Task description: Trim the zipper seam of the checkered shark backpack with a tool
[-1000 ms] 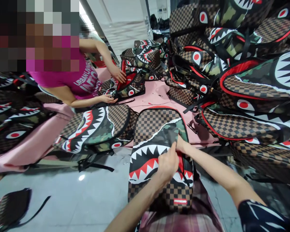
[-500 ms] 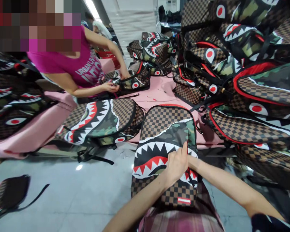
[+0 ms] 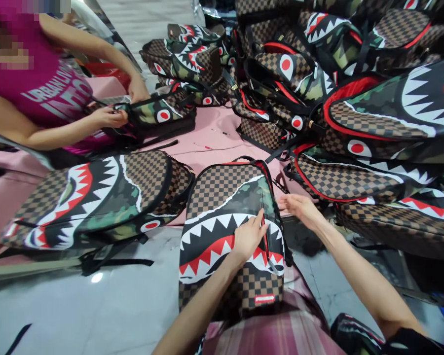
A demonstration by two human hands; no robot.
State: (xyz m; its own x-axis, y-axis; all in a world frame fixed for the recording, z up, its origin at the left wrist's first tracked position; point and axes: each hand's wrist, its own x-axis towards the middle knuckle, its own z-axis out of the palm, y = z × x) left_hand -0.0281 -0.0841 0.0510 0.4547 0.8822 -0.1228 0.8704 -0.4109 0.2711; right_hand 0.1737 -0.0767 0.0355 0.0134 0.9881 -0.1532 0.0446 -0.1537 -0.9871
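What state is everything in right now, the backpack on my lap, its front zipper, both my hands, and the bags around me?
Backpack on the lap: lying face up, top toward the pink table.
Front zipper: partly open, red lining showing.
Left hand: resting flat on the shark print beside the zipper.
Right hand: open, holding nothing, off the bag's right edge.
Neighbouring backpack: lying on its side, closed.
Co-worker's bag: held in both hands.
Pile of bags: stacked unevenly.

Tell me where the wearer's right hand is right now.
In the head view the right hand hovers open, right of centre, just off the right edge of the shark-mouth backpack on the lap, while the left hand presses that bag's front.
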